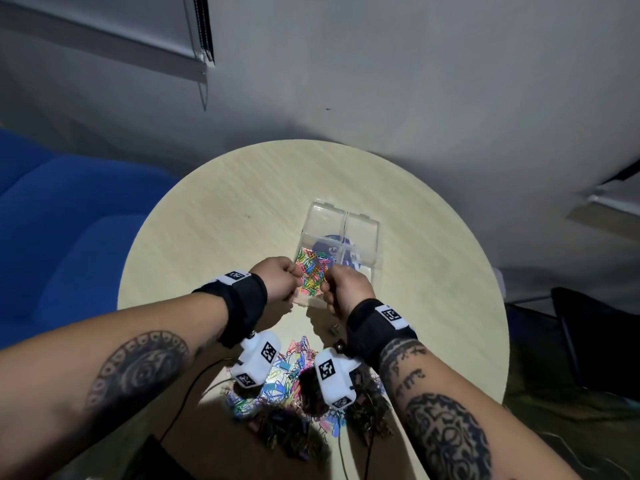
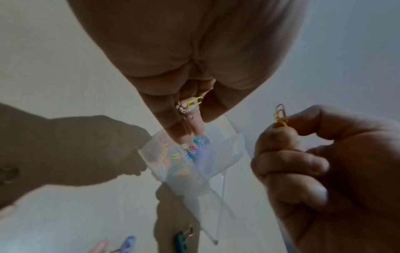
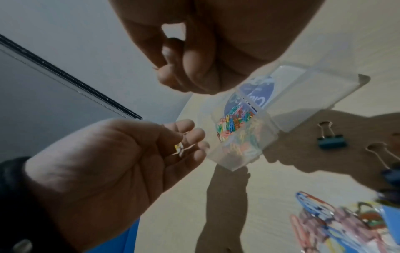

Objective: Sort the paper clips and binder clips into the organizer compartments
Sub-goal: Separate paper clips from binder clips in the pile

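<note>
A clear four-compartment organizer [image 1: 360,223] lies on the round table. Its near-left compartment holds several small coloured paper clips [image 1: 313,271]. My left hand [image 1: 293,271] hovers at that compartment's near-left corner and pinches a yellow paper clip [image 2: 193,102] with others tangled to it. My right hand [image 1: 328,277] is close beside it and pinches a pink and a yellow paper clip [image 2: 281,113] between thumb and forefinger. In the right wrist view the left hand [image 3: 186,142] holds small clips next to the organizer [image 3: 303,95], with the right hand [image 3: 166,68] curled above.
A mixed pile of coloured paper clips and binder clips [image 1: 287,386] lies on the near part of the table [image 1: 225,209], under my wrists. Two loose binder clips [image 3: 330,137] sit near the organizer. A blue seat [image 1: 69,220] stands to the left.
</note>
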